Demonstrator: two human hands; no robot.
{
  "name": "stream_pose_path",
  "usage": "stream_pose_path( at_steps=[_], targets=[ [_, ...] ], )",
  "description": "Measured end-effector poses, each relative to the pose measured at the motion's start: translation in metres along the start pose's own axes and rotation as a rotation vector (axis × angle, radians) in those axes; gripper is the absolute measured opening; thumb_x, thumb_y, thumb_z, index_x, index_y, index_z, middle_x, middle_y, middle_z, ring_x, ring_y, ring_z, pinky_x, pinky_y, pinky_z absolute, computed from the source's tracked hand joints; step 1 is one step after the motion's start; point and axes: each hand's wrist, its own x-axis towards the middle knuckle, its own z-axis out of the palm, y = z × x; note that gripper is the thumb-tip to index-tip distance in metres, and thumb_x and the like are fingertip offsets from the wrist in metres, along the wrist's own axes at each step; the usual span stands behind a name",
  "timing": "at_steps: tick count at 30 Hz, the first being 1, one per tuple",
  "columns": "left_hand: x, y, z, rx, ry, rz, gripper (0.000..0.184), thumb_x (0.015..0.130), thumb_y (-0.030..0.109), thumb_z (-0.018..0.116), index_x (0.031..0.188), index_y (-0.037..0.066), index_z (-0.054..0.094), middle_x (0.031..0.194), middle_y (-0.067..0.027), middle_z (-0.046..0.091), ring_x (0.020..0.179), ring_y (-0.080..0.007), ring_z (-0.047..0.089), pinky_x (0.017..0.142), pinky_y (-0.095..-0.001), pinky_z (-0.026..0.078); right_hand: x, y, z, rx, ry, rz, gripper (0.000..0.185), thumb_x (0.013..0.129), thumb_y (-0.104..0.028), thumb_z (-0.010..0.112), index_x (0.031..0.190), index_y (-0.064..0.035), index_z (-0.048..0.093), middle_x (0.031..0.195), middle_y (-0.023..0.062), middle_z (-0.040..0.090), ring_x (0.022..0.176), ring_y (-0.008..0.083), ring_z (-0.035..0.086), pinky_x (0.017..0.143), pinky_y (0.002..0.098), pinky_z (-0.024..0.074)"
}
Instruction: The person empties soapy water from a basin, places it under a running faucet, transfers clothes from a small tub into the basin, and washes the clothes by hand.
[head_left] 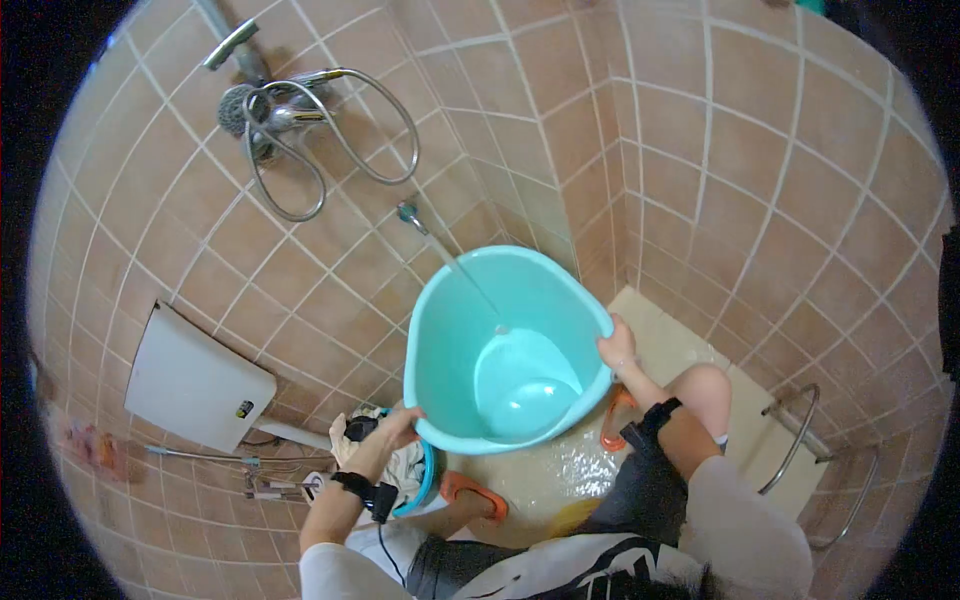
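A large turquoise plastic tub (pixel 448 350) is tipped so that I look down into it. My left hand (pixel 392 432) grips its rim at the lower left, and my right hand (pixel 617 345) is closed over the rim on the right side. From a small wall tap (pixel 411 216) a thin stream of water (pixel 462 268) runs into the tub, where a little water shows at the bottom. Some of the fingers of both hands are hidden by the rim.
Below my left hand stands a blue basin (pixel 428 478) with light cloth (pixel 405 470) in it. A shower hose (pixel 405 110) hangs on the tiled wall; a white panel (pixel 195 375) is at left. Metal rails (pixel 800 440) stand at right. Orange slippers (pixel 478 494) are on the wet floor (pixel 570 475).
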Motion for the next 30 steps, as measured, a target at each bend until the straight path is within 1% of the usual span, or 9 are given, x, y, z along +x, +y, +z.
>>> stream_pose_path(
  at_steps=[11, 13, 18, 21, 22, 24, 26, 28, 30],
  targets=[
    [0.113, -0.030, -0.049, 0.066, 0.050, 0.088, 0.041, 0.084, 0.016, 0.048, 0.121, 0.000, 0.045, 0.108, -0.0131, 0.058, 0.095, -0.0235, 0.058, 0.082, -0.0361, 0.047, 0.014, 0.035, 0.051, -0.040, 0.055, -0.045, 0.041, 0.065, 0.002, 0.051, 0.106, 0.0002, 0.051, 0.095, 0.0193, 0.061, 0.090, 0.0326, 0.058, 0.080, 0.0371, 0.0448],
    [0.084, -0.009, -0.046, 0.245, 0.026, 0.232, 0.045, 0.085, 0.025, 0.049, 0.123, 0.001, 0.044, 0.111, -0.0121, 0.057, 0.097, -0.0220, 0.056, 0.080, -0.0375, 0.047, 0.022, 0.058, 0.064, -0.068, 0.061, -0.124, 0.040, 0.065, 0.002, 0.050, 0.105, 0.0007, 0.052, 0.095, 0.0190, 0.060, 0.089, 0.0328, 0.058, 0.080, 0.0366, 0.0452],
    [0.031, 0.016, -0.076, 0.295, -0.069, 0.037, 0.069, 0.079, 0.046, 0.056, 0.126, -0.002, 0.039, 0.119, -0.0164, 0.050, 0.105, -0.0217, 0.050, 0.085, -0.0439, 0.040, 0.022, 0.049, 0.063, -0.308, -0.138, -0.088, 0.047, 0.072, -0.003, 0.054, 0.118, 0.0048, 0.043, 0.108, 0.0205, 0.055, 0.100, 0.0294, 0.054, 0.086, 0.0352, 0.0424],
    [0.016, 0.027, -0.143, 0.749, 0.298, 0.250, 0.082, 0.071, 0.055, 0.061, 0.126, -0.002, 0.039, 0.122, -0.0206, 0.048, 0.108, -0.0288, 0.050, 0.088, -0.0444, 0.039, 0.010, 0.008, 0.068, -0.823, 0.151, -0.179, 0.061, 0.075, -0.009, 0.059, 0.128, 0.0041, 0.033, 0.125, 0.0221, 0.042, 0.112, 0.0321, 0.045, 0.092, 0.0367, 0.0379],
    [0.029, 0.012, -0.191, 0.933, 0.400, 0.405, 0.086, 0.069, 0.057, 0.062, 0.126, -0.003, 0.038, 0.122, -0.0219, 0.047, 0.109, -0.0319, 0.049, 0.088, -0.0440, 0.040, 0.004, -0.006, 0.069, -0.698, 0.106, -0.334, 0.067, 0.075, -0.012, 0.063, 0.131, 0.0010, 0.029, 0.126, 0.0204, 0.040, 0.113, 0.0332, 0.043, 0.093, 0.0373, 0.0370],
    [0.016, -0.004, -0.263, 0.896, 0.402, 0.292, 0.088, 0.066, 0.055, 0.064, 0.126, -0.005, 0.038, 0.123, -0.0259, 0.044, 0.112, -0.0382, 0.045, 0.092, -0.0416, 0.039, -0.011, -0.039, 0.074, -0.573, 0.043, -0.481, 0.073, 0.074, -0.015, 0.066, 0.134, -0.0021, 0.026, 0.127, 0.0186, 0.039, 0.113, 0.0343, 0.041, 0.093, 0.0379, 0.0362],
    [-0.021, -0.027, -0.286, 1.005, 0.602, 0.121, 0.083, 0.066, 0.051, 0.065, 0.128, 0.001, 0.039, 0.121, -0.0292, 0.043, 0.114, -0.0390, 0.043, 0.093, -0.0413, 0.038, -0.039, -0.081, 0.092, 0.028, -0.270, -0.122, 0.065, 0.077, -0.011, 0.062, 0.133, -0.0037, 0.030, 0.125, 0.0155, 0.042, 0.110, 0.0289, 0.044, 0.093, 0.0368, 0.0363],
    [0.006, -0.093, -0.318, 1.061, 0.706, -0.080, 0.077, 0.064, 0.050, 0.066, 0.124, 0.007, 0.044, 0.119, -0.0308, 0.044, 0.114, -0.0390, 0.043, 0.093, -0.0440, 0.037, -0.063, -0.108, 0.112, 0.006, -0.365, -0.147, 0.061, 0.078, -0.009, 0.061, 0.132, -0.0043, 0.032, 0.125, 0.0142, 0.042, 0.109, 0.0256, 0.045, 0.092, 0.0357, 0.0382],
    [-0.023, -0.111, -0.273, 1.149, 0.936, 0.046, 0.059, 0.066, 0.041, 0.067, 0.112, 0.009, 0.051, 0.115, -0.0306, 0.044, 0.109, -0.0397, 0.045, 0.094, -0.0441, 0.036, -0.082, -0.124, 0.140, -0.018, -0.454, -0.175, 0.059, 0.079, -0.007, 0.059, 0.131, -0.0049, 0.033, 0.125, 0.0129, 0.042, 0.108, 0.0223, 0.046, 0.090, 0.0346, 0.0402]
  ],
)
